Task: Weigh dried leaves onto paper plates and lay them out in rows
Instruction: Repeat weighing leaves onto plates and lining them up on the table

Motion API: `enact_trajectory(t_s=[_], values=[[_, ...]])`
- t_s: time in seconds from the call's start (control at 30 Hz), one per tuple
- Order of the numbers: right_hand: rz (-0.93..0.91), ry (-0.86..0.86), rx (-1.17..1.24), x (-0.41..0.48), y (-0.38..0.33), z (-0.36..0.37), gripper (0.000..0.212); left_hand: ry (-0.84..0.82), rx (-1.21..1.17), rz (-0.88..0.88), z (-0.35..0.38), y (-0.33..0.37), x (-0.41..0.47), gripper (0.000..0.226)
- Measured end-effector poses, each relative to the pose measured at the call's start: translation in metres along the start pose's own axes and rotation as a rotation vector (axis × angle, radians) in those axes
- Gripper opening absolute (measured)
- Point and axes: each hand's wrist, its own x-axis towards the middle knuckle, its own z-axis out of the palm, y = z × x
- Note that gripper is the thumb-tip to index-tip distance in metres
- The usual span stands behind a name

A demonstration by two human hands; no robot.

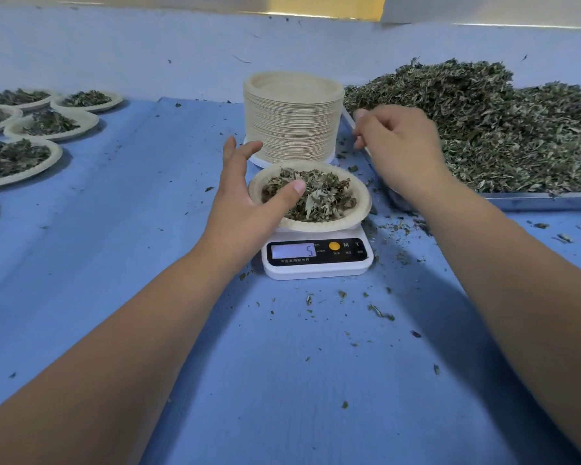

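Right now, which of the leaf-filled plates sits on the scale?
The plate at centre, with the thumb of the left hand over its leaves. It rests on the white scale; the other filled plates lie on the blue table at far left.

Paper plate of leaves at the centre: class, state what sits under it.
A white scale, its display reading 5. The plate covers its weighing platform.

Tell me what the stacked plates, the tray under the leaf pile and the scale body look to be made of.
The stacked plates look like moulded paper pulp: matte beige, thin layered edges. The tray seems metal, steel or aluminium: grey rim with dull sheen. The scale body looks like smooth white plastic, rounded corners, with a glossy black panel.
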Motion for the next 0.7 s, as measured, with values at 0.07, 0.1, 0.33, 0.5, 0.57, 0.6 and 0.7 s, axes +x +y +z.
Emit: enact_trajectory(t_s=[0.07,0.1,0.33,0.5,0.57,0.6,0.7], values=[[0.059,0.053,-0.153,0.0,0.02,-0.012,0.051,-0.016,0.005,0.007,0.001,0.002,-0.002,0.083],[0.095,0.035,-0.223,-0.002,0.029,-0.017,0.05,-0.021,0.011,0.015,0.001,0.003,-0.002,0.082],[0.037,-0.029,-0.418,-0.02,0.034,-0.022,0.039,-0.066,0.098,0.091,0.003,0.006,-0.006,0.086],[-0.235,-0.108,-0.23,-0.042,0.006,-0.013,0.034,-0.067,0.121,0.104,0.004,0.005,-0.005,0.073],[-0.247,-0.168,-0.205,-0.046,0.002,-0.01,0.032,-0.062,0.088,0.092,0.002,0.005,-0.004,0.066],[-0.243,-0.202,-0.193,-0.047,0.001,-0.01,0.03,-0.056,0.075,0.087,0.001,0.005,-0.004,0.063],[-0.247,-0.274,-0.159,-0.05,-0.002,-0.012,0.028,-0.032,0.064,0.074,-0.001,0.005,-0.003,0.056]])
